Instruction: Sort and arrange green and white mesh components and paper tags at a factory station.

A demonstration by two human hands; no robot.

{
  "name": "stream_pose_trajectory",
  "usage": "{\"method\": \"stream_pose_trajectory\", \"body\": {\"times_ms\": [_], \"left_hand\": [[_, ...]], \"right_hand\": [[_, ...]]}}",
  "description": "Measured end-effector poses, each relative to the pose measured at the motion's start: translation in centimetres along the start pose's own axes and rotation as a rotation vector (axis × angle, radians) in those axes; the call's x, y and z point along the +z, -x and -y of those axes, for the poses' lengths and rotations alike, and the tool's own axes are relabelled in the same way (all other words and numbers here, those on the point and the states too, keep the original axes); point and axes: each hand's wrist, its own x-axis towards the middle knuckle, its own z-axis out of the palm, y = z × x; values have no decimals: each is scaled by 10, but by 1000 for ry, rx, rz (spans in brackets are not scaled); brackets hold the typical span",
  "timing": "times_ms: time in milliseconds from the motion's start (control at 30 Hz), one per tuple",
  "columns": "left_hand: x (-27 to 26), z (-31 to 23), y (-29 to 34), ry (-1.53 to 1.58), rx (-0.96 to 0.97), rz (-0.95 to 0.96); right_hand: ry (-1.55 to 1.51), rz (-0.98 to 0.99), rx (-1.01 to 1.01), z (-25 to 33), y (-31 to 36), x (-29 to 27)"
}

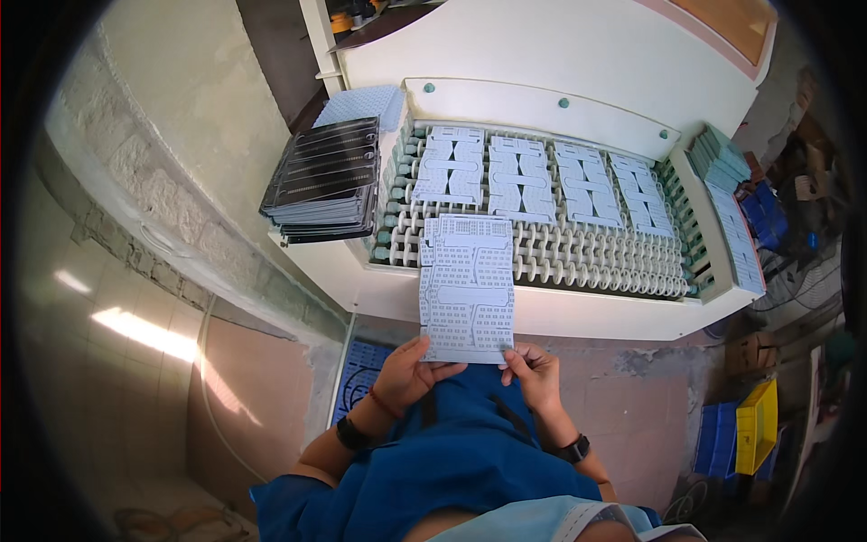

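Observation:
A white printed circuit board panel (pixel 470 294), marked with rows of small dark pads, is held upright in front of me by its lower edge. My left hand (pixel 408 372) grips its lower left corner, thumb at the edge and fingers behind. At the lower right corner, my right hand (pixel 533 372) pinches it between thumb and fingers. The panel's far end overlaps the front of a roller conveyor (pixel 596 257). On the rollers lie several similar white panels in a row, such as the leftmost one (pixel 452 167) and the rightmost one (pixel 641 194).
A stack of dark panels (pixel 325 176) stands on the machine's left ledge, beside a pale blue textured sheet (pixel 366 104). More boards (pixel 733 237) lie along the right ledge. Yellow (pixel 757 426) and blue (pixel 716 440) bins sit on the floor to the right; a rough wall rises at left.

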Motion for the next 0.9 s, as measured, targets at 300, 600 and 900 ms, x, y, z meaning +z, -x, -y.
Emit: {"method": "stream_pose_trajectory", "body": {"times_ms": [300, 600, 900], "left_hand": [[-5, -20, 6, -104, 100, -148], [-21, -39, -2, -204, 144, -158], [-14, -46, -23, -262, 195, -188]], "right_hand": [[-59, -104, -1, 15, 9, -40], [-91, -271, -91, 23, 19, -86], [-108, -235, -57, 19, -17, -63]]}}
